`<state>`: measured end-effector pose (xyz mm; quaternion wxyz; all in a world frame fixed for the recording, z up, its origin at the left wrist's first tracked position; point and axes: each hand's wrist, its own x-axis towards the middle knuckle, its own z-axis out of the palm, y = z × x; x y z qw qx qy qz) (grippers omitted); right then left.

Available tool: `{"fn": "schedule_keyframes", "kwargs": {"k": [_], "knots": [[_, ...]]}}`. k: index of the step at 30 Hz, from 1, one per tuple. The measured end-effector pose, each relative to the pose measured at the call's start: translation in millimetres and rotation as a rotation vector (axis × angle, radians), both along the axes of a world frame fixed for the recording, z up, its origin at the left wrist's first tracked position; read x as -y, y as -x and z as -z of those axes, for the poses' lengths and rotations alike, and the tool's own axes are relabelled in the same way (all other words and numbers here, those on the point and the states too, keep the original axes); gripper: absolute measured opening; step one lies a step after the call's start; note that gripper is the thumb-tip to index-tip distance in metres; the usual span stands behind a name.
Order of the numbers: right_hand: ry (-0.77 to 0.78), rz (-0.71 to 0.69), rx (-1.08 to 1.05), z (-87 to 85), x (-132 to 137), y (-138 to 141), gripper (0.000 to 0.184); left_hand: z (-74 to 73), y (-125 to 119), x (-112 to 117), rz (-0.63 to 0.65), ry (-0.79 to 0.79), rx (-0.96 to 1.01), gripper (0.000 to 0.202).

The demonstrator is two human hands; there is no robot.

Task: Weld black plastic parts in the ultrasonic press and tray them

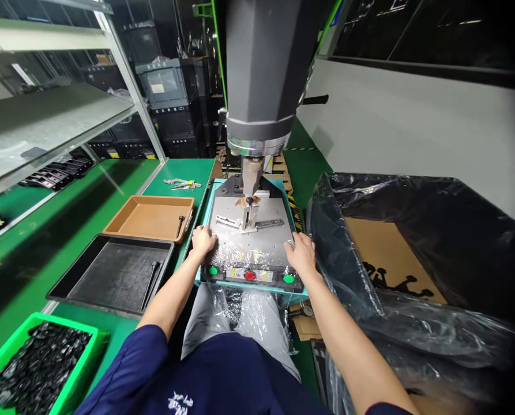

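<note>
My left hand rests on the left edge of the press machine's metal base plate, thumb apart from bent fingers. At the right edge lies my right hand, its thumb stretched inward and its fingers draped over the side. Neither hand shows a part in it. Between them, a small fixture on the plate holds a black-headed part, upright beneath the metal press horn. Clear film covers the plate's front and the panel with a red button and two green ones.
On the left stand a brown tray with a black part, a black tray with long black parts, and a green bin full of small black pieces. A box lined with black plastic stands right, several black parts on its cardboard.
</note>
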<state>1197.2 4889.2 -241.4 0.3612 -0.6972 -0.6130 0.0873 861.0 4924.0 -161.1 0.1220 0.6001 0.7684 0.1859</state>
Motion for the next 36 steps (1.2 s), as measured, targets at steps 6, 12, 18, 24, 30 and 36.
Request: {"fn": "schedule_keyframes", "kwargs": {"k": [6,12,18,24,30,36], "knots": [[0.133,-0.241,0.121,-7.5,-10.1,39.9,0.031,5.9,14.0,8.8,-0.026,0.087,0.076,0.031],[0.172,-0.296,0.054,-28.8,-6.0,23.9,0.012,-33.5,21.6,6.5,0.218,0.067,0.281,0.015],[0.148,-0.373,-0.145,-81.6,-27.8,-23.3,0.013,-89.7,12.1,-31.3,0.586,0.105,0.808,0.028],[0.175,-0.351,-0.396,-119.4,-64.0,-39.3,0.011,-111.8,-13.5,-76.7,0.523,0.073,0.791,0.042],[0.093,-0.265,-0.394,-135.2,-104.5,-48.0,0.007,-122.1,-31.3,-111.3,0.437,-0.076,0.578,0.043],[0.031,-0.145,-0.299,-138.6,-144.4,-43.8,0.007,-115.4,-45.9,-151.5,0.256,-0.125,0.479,0.042]]}}
